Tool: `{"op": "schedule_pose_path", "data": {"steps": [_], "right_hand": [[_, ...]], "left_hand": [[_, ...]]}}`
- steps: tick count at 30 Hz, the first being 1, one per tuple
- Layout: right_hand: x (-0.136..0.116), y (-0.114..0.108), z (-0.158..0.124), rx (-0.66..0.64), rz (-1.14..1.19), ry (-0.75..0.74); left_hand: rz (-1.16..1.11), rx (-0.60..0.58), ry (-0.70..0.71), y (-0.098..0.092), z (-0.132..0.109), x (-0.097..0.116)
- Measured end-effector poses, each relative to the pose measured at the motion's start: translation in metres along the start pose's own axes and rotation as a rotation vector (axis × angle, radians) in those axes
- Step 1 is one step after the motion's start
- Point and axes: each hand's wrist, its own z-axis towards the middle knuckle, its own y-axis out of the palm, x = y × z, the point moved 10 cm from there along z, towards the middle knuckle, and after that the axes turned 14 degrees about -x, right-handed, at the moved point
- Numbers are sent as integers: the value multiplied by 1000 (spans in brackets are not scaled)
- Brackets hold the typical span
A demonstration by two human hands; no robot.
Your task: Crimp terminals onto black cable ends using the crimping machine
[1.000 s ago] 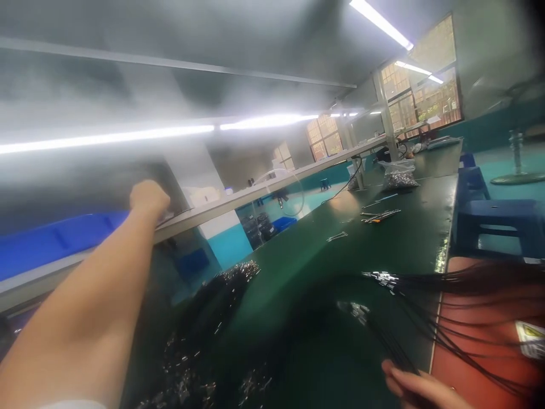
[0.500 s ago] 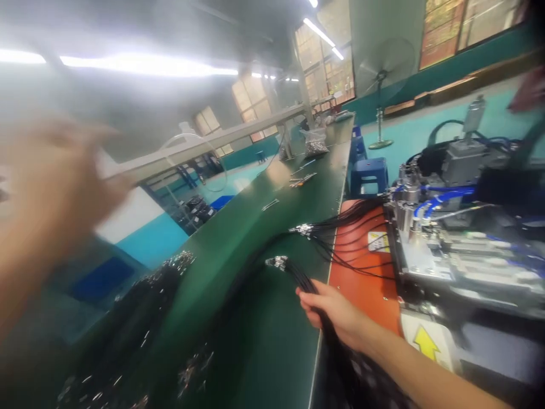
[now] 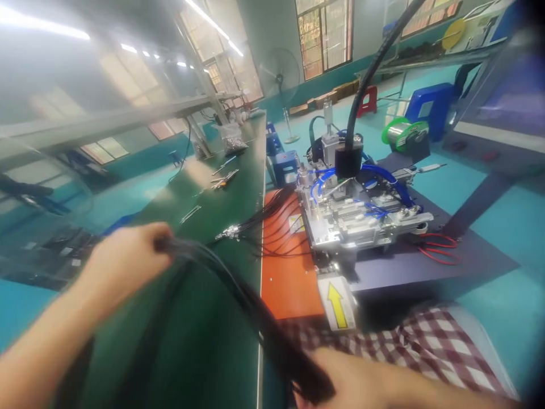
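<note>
A thick bundle of black cables [image 3: 242,295] stretches between my two hands, over the edge of the green table. My left hand [image 3: 134,250] is closed around its upper end, and the connector tips are hidden there. Low in the picture my right hand [image 3: 336,372] is wrapped round the lower part of the bundle. Another group of black cables [image 3: 276,213] lies across the table edge, its metal connector ends [image 3: 230,232] resting on the green surface.
The green table [image 3: 213,363] runs away to the back. To the right stands a machine [image 3: 344,216] with blue air tubes and an orange plate [image 3: 289,284]. Small tools [image 3: 225,179] and a bag of metal parts [image 3: 233,142] lie farther back. A wire spool [image 3: 404,136] is at the right.
My left hand has come down from the upper left and taken hold of the bundle's end. My right hand has moved lower along with the cables. The view has turned right.
</note>
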Motion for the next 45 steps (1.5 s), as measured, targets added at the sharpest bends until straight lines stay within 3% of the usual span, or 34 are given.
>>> {"op": "schedule_pose_path", "data": {"steps": [2, 3, 6, 8, 10, 12, 14, 15, 16, 18, 21, 23, 26, 28, 30, 34, 38, 43, 45], "right_hand": [[-16, -6, -24, 121, 125, -66], [-20, -4, -30, 115, 188, -49], [-20, -15, -42, 180, 250, -33], [-7, -30, -49, 278, 256, -12], [6, -41, -56, 322, 266, -14], [14, -45, -62, 315, 287, -42], [19, -44, -67, 287, 351, -77], [21, -42, -68, 269, 406, -84], [24, -40, -69, 254, 472, -82], [30, -32, -67, 232, 583, -48], [31, -24, -58, 205, 578, -34], [34, -27, -54, 250, 538, -39], [51, -36, -65, 370, 447, 61], [56, -44, -82, 429, 308, 137], [48, -60, -110, 584, 98, 215], [-1, -84, -140, 791, -237, 180], [-33, -102, -138, 880, -357, 90], [-37, -115, -134, 915, -330, 41], [-38, -117, -133, 919, -322, 25]], "left_hand": [[22, -16, -11, 0, 29, -2], [24, -39, -12, 11, 43, 2], [-4, -78, 106, 58, 71, 38], [-43, -69, 253, 87, 66, 76], [-91, -73, 437, 106, 38, 121], [-141, -118, 655, 119, -4, 168], [-272, -232, 1024, 128, -61, 217], [-306, -303, 1172, 133, -86, 233], [-299, -324, 1218, 139, -99, 241], [-235, -324, 1181, 151, -102, 239], [-245, -377, 1091, 164, -83, 216], [-318, -394, 1051, 163, -69, 200], [-471, -417, 1053, 156, -62, 194], [-539, -394, 1057, 151, -64, 202], [-536, -365, 1060, 148, -69, 216], [-466, -407, 1127, 144, -87, 256], [-527, -412, 1193, 131, -93, 277], [-355, -408, 1155, 144, -90, 277], [-415, -422, 1169, 143, -90, 273]]}}
